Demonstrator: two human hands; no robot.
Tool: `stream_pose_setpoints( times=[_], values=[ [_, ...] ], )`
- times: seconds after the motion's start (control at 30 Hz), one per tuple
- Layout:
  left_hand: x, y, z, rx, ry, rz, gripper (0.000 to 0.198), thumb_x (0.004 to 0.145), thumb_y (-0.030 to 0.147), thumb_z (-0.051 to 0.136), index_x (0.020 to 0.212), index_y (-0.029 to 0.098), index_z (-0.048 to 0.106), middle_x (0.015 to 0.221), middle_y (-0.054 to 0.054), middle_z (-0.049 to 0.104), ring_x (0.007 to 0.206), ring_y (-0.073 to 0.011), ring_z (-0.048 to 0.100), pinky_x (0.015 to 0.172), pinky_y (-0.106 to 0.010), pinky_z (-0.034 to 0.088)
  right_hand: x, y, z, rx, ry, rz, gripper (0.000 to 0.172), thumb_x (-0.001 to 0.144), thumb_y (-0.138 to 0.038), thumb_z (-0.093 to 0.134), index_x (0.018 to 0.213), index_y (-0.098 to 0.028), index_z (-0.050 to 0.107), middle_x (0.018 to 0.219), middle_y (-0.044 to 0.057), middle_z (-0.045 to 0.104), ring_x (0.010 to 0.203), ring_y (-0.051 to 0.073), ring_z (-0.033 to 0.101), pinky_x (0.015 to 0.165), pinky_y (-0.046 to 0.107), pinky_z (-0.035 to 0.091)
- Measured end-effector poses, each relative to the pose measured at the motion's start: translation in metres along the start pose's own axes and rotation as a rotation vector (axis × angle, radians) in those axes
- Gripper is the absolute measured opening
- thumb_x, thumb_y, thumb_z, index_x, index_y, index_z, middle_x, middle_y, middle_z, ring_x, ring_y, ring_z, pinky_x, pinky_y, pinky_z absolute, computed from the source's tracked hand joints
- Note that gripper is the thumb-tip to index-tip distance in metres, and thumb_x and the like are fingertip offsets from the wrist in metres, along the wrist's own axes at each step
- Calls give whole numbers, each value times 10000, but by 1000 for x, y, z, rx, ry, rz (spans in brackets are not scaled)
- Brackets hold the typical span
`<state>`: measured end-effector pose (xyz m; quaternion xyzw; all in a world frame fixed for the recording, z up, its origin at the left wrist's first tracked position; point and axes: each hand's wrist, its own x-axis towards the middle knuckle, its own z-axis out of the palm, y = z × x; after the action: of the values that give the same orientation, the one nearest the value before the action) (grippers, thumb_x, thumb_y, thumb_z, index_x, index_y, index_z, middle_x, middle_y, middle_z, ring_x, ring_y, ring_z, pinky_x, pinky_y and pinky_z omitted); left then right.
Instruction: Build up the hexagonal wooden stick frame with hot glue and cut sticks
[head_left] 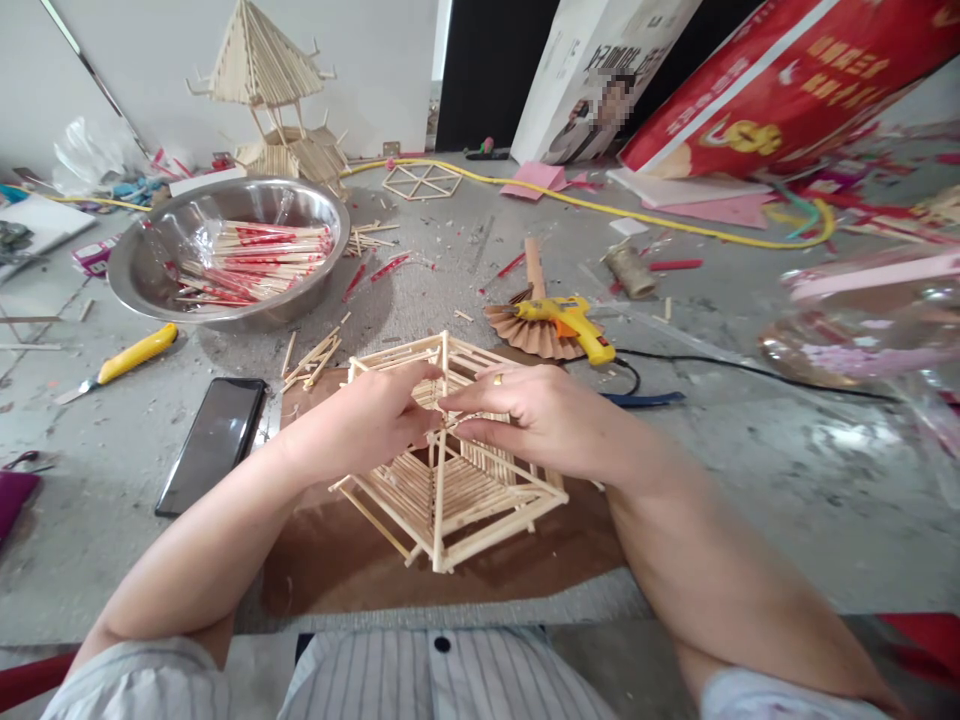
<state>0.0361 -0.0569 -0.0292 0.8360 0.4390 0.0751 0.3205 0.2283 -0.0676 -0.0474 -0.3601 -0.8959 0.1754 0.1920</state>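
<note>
A six-sided frame of pale wooden sticks stands in front of me, its spokes meeting at a raised middle. Rows of sticks line its inside. My left hand is closed, fingers curled and pinching at the middle joint; the exact stick is hidden behind them. From the other side, my right hand, with a ring on one finger, pinches at the same joint with thumb and fingertips. Under the frame lies a brown board.
A steel bowl holds wrapped chopsticks. Around the frame lie a yellow utility knife, a phone, loose sticks and a yellow glue gun with a black cord. A stick pavilion stands behind, near a red bag.
</note>
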Motion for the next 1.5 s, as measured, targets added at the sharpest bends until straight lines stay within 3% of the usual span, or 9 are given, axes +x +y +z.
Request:
stream_pose_setpoints(
  times=[0.07, 0.47, 1.03, 1.2, 1.5],
  values=[
    [0, -2, 0, -28, -3, 22, 426, 786, 207, 461, 1208, 157, 443, 700, -1, 642, 633, -104, 565, 607, -222, 396, 0, 0, 0, -5, 3, -10, 264, 825, -291, 529, 1050, -226, 652, 854, 37, 697, 792, 150, 617, 713, 251, 439],
    [1, 0, -1, -6, 13, 118, 405, 759, 187, 498, 1164, 166, 489, 897, -26, 638, 699, -90, 567, 618, -200, 403, -1, 5, 2, -18, 6, -19, 290, 810, -358, 541, 1042, -227, 654, 866, 42, 693, 812, 164, 616, 725, 266, 441],
    [1, 1, -1, -25, 14, 106, 397, 730, 211, 557, 1125, 179, 537, 817, -6, 641, 665, -90, 563, 621, -204, 410, -1, 4, 3, 11, -4, -3, 286, 821, -357, 523, 1009, -184, 651, 896, 57, 686, 829, 178, 607, 729, 289, 436],
    [1, 1, -2, -91, -10, 112, 336, 772, 177, 491, 1100, 207, 558, 737, 20, 633, 613, -74, 558, 611, -195, 417, -1, 1, 2, 20, 6, 58, 249, 821, -341, 522, 959, -166, 632, 911, 56, 671, 847, 177, 598, 721, 281, 427],
    [0, 0, 2, -60, 25, -31, 306, 773, 222, 499, 1073, 166, 523, 620, 20, 619, 547, -84, 539, 552, -200, 402, 2, -3, 2, 78, -2, 97, 158, 840, -289, 496, 833, -165, 594, 798, 23, 654, 740, 135, 581, 661, 253, 397]
  ],
)
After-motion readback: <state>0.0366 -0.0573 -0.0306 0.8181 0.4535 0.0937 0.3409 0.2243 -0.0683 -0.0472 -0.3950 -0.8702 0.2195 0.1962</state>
